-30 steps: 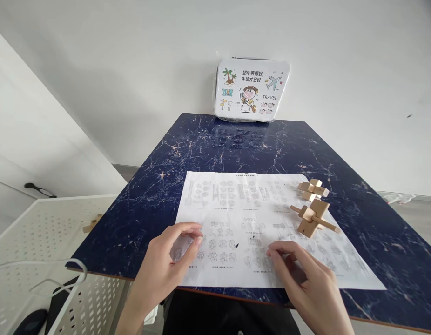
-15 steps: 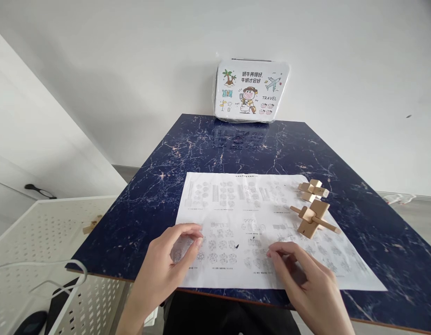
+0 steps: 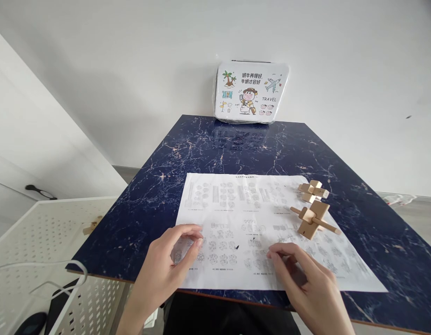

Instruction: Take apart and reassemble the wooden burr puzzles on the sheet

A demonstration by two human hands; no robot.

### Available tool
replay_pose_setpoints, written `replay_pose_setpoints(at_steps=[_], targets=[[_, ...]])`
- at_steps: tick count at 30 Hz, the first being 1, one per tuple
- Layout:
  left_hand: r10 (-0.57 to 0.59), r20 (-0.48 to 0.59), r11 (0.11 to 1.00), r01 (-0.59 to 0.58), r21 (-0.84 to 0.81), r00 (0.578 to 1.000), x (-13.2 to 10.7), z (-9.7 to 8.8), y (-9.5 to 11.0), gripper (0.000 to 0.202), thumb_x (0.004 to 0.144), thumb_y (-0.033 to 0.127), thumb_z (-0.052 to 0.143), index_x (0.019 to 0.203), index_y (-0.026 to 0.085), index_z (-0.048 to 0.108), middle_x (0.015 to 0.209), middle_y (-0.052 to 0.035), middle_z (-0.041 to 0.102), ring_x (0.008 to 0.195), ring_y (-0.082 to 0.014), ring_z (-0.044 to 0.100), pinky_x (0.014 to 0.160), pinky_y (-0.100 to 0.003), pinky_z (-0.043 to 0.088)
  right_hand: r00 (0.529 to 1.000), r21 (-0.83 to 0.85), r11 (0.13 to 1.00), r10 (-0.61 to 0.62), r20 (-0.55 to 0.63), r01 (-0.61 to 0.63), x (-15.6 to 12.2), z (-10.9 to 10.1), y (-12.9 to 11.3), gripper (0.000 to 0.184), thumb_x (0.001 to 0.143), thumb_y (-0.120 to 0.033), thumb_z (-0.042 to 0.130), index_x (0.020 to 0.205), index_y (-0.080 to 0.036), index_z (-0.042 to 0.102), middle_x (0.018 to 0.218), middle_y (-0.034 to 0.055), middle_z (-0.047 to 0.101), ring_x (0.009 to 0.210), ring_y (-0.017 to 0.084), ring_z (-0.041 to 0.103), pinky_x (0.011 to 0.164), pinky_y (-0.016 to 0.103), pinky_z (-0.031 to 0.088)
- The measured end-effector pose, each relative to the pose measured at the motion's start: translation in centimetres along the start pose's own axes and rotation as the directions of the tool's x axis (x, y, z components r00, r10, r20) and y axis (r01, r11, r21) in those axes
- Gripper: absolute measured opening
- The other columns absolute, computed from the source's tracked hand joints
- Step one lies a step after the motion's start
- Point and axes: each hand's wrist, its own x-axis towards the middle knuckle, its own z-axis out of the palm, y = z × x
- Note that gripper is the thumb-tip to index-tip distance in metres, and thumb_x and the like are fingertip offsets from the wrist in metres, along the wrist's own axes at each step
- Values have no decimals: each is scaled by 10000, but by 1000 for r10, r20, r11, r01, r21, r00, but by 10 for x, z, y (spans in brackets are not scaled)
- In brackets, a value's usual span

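Observation:
A printed sheet of paper [image 3: 236,216] with rows of small diagrams lies on the table under both hands. My left hand [image 3: 171,258] rests on its lower left part, holding nothing, with a small gap between the bent fingers and the thumb. Over the lower right part is my right hand [image 3: 302,274], its fingers curled and the thumb tip close to the index fingertip, with nothing visible in the grasp. Beyond it, a wooden interlocking puzzle with a flat plate and a long rod [image 3: 311,220] sits on the sheet. A smaller wooden burr puzzle [image 3: 313,190] stands just behind that.
The dark blue marbled table [image 3: 208,153] reaches back to a wall. A white case with cartoon prints [image 3: 252,92] leans there. At the left, a white perforated surface [image 3: 27,232] carries a wooden piece [image 3: 92,225], a white cable [image 3: 37,264] and a black mouse [image 3: 31,323].

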Motion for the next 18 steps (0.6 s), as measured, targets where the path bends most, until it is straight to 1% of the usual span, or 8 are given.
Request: replay_pose_setpoints(at_steps=[5,10,18], targets=[[-6,8,1000,6,-3,1000,0,0,-1,234,1034,482,614,1187,329,705,1140,0,793,966,-210,779,534,-197,587,1000,-4,1000,-19,1,19,1,0,0,270,1032,-505,588,988,-266,705,894,50,737,663,175,667,480,224,494],[-6,9,1000,6,-3,1000,0,0,0,244,1035,490,605,1183,324,704,1138,-11,793,962,-224,777,499,-201,567,1000,-9,1000,-27,-12,27,1,0,-1,290,1031,-522,584,975,-266,707,871,41,735,635,170,647,470,224,492],[9,-5,1000,-9,4,1000,1,0,-2,212,1034,464,620,1187,344,706,1135,16,797,966,-210,779,586,-220,617,1000,-12,1000,-22,-5,22,1,0,-1,276,1033,-505,586,986,-261,706,893,52,741,666,176,668,460,219,477]])
